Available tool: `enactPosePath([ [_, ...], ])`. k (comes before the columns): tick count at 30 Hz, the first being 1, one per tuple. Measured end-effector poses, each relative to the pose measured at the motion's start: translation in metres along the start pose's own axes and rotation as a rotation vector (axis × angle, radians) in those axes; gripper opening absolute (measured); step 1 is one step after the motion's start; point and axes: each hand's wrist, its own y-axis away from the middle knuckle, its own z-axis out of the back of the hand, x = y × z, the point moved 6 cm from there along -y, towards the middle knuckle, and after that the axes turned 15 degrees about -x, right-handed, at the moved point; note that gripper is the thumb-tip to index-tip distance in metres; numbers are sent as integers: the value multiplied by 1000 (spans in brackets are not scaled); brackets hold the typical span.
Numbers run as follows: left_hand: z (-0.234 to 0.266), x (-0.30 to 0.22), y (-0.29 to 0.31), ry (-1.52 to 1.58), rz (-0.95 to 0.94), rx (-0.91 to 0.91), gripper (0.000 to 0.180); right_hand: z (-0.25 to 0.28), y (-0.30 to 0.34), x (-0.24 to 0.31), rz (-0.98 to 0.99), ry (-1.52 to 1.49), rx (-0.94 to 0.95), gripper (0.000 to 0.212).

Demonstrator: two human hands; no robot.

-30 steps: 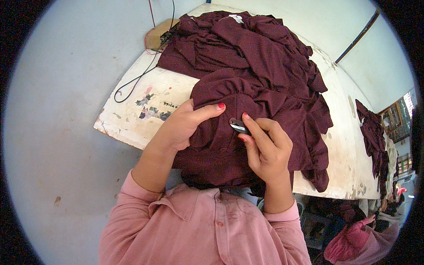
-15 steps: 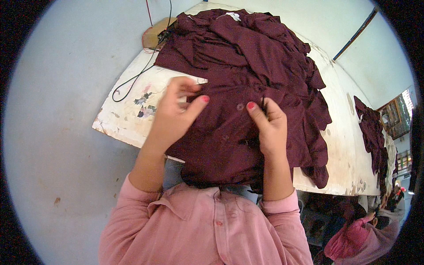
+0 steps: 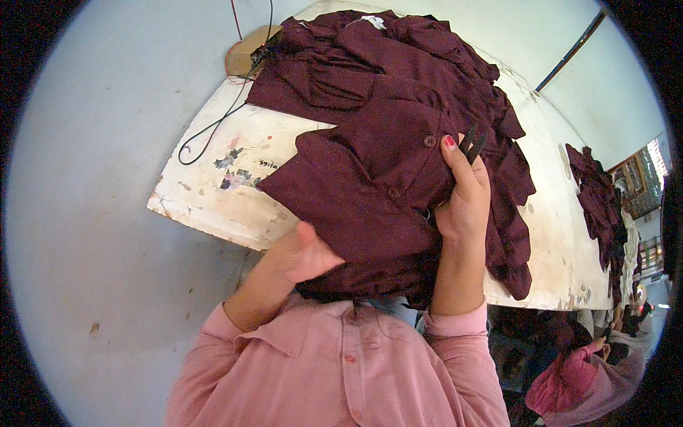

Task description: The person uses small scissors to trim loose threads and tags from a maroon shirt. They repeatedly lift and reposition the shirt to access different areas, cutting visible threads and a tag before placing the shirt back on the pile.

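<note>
A dark maroon garment (image 3: pixel 370 153) with buttons lies spread before me and hangs over the near table edge. My right hand (image 3: pixel 466 196) is closed at its right side, thumb pressed on the cloth beside a button (image 3: pixel 430 141). Black thread snips (image 3: pixel 474 146) are held in the same hand, blades pointing up and away. Lower left, my left hand (image 3: pixel 304 255) is at the garment's near left edge, thumb raised. Its other fingers are blurred and partly hidden by the cloth, so its grip is unclear.
More maroon garments (image 3: pixel 420 50) are heaped across the far side of the white, worn table (image 3: pixel 206 188). A brown box (image 3: pixel 245 57) with cables stands at the far left by the wall. Another person in pink (image 3: pixel 569 377) is at the lower right, near further dark cloth (image 3: pixel 596 199).
My left hand has dropped from the garment's middle to its near left edge. My right hand has shifted right with the snips, now plainly visible. The cloth's left part has been turned or shifted.
</note>
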Motion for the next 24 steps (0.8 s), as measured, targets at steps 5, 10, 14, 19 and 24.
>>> enactPosePath([
  [5, -21, 15, -13, -86, 26, -127, 48, 20, -2, 15, 582, 718, -188, 29],
  [10, -21, 8, -11, -85, -23, -264, 42, 19, 39, 19, 730, 864, 97, 20],
  [14, -20, 7, -7, -153, -60, -273, 37, 4, 65, 18, 837, 829, 209, 27],
  [19, -19, -9, -1, -785, -457, -392, 27, -1, 70, 15, 946, 905, 244, 36],
  [24, -25, -20, 1, -1217, -784, -419, 27, -7, 67, 11, 971, 985, 327, 31],
])
